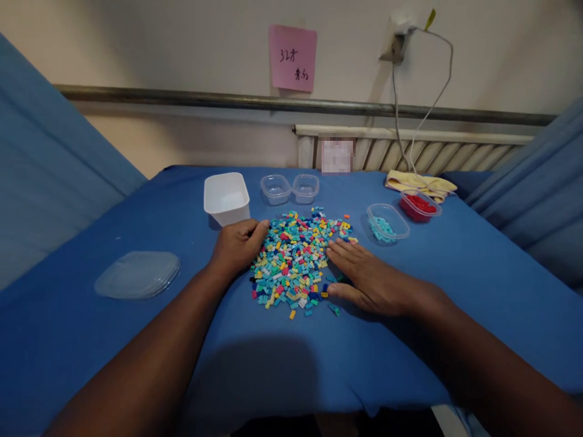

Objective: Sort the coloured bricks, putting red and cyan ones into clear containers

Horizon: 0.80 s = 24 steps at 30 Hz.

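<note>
A loose pile of small plastic building bricks (291, 261) in turquoise, yellow, pink, white and dark blue lies spread on the blue cloth. At the pile's left edge rests my left hand (239, 244), fingers curled in and thumb along the top. Whatever those fingers may hold is hidden. My right hand (364, 276) lies on its side against the right edge of the pile. Its fingers are stretched out and its thumb is apart from them, with a few bricks at the fingertips and under the palm.
Behind the pile stand a white tub (226, 199) and two clear containers (276, 193). To the right are a container of turquoise bricks (387, 226), a container of red bricks (419, 206) and a yellow cloth (410, 181). Stacked clear lids (136, 275) lie left.
</note>
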Each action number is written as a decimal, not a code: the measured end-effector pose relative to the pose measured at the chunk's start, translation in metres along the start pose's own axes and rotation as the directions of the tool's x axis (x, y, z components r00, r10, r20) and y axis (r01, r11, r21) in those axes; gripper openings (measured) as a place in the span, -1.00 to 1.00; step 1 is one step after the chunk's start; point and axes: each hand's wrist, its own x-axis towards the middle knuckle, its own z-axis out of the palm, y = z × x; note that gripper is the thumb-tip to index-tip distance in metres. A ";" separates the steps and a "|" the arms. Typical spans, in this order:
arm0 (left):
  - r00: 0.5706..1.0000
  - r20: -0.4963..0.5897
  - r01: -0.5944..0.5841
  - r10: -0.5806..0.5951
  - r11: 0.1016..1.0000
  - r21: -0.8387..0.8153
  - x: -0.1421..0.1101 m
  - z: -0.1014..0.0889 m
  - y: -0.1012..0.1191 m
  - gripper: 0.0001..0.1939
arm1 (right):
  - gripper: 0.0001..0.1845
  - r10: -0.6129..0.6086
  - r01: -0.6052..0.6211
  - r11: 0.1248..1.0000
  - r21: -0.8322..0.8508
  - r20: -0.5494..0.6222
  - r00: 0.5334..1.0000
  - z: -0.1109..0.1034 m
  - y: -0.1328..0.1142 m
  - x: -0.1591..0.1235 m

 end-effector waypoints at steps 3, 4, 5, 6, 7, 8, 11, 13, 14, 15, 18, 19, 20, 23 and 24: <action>1.000 -0.002 0.006 -0.006 1.000 0.002 -0.001 0.000 0.001 -0.47 | 0.08 -0.016 0.016 1.000 -0.007 0.017 1.000 -0.001 -0.006 -0.008; 1.000 -0.003 0.006 -0.006 1.000 0.005 -0.001 0.000 0.001 -0.47 | 0.10 -0.032 0.032 0.999 -0.002 0.034 0.999 -0.002 -0.008 -0.010; 1.000 -0.004 0.005 -0.005 1.000 0.006 -0.001 0.000 0.001 -0.47 | 0.11 -0.052 0.052 0.999 0.007 0.053 0.997 -0.003 -0.009 -0.011; 1.000 -0.003 0.004 -0.004 1.000 0.006 -0.001 0.000 0.000 -0.47 | 0.12 -0.068 0.067 0.998 0.018 0.064 0.996 -0.005 -0.009 -0.012; 1.000 -0.001 0.003 -0.003 1.000 0.003 -0.001 0.000 0.000 -0.46 | 0.11 -0.074 0.072 0.997 0.026 0.065 0.995 -0.006 -0.010 -0.014; 1.000 0.001 0.003 -0.003 1.000 0.001 -0.001 0.000 -0.001 -0.46 | 0.11 -0.070 0.068 0.997 0.027 0.060 0.996 -0.008 -0.011 -0.016; 1.000 0.001 0.005 -0.005 1.000 -0.006 -0.001 0.001 -0.002 -0.45 | 0.11 -0.053 0.052 0.999 0.013 0.063 0.997 -0.010 -0.013 -0.021; 1.000 0.001 0.009 -0.009 1.000 -0.004 0.000 0.001 -0.001 -0.45 | 0.10 -0.084 0.082 0.996 0.030 0.091 0.992 -0.012 -0.014 -0.024; 1.000 0.004 0.013 -0.013 1.000 -0.003 0.000 0.001 -0.001 -0.45 | 0.07 -0.109 0.104 0.993 0.051 0.106 0.988 -0.013 -0.013 -0.026; 1.000 0.007 0.017 -0.017 1.000 -0.004 0.000 0.000 -0.001 -0.45 | 0.03 -0.127 0.120 0.990 0.072 0.112 0.986 -0.014 -0.013 -0.027; 1.000 0.016 0.020 -0.020 1.000 -0.013 -0.001 0.000 0.001 -0.46 | -0.13 -0.116 0.110 0.990 0.091 0.069 0.991 -0.020 -0.009 -0.029; 1.000 0.018 0.018 -0.017 1.000 -0.017 -0.001 0.000 0.001 -0.47 | -0.17 -0.108 0.104 0.991 0.087 0.048 0.993 -0.022 -0.007 -0.029; 1.000 0.017 0.016 -0.016 1.000 -0.020 -0.001 0.000 0.001 -0.47 | -0.20 -0.109 0.106 0.991 0.085 0.032 0.994 -0.024 -0.005 -0.030; 1.000 0.012 0.017 -0.017 1.000 -0.017 -0.001 0.001 0.000 -0.45 | -0.37 -0.163 0.160 0.982 0.101 0.021 0.986 -0.030 0.001 -0.030; 1.000 0.010 0.017 -0.017 1.000 -0.014 -0.001 0.001 0.000 -0.45 | -0.44 -0.179 0.177 0.979 0.101 0.008 0.984 -0.031 0.003 -0.030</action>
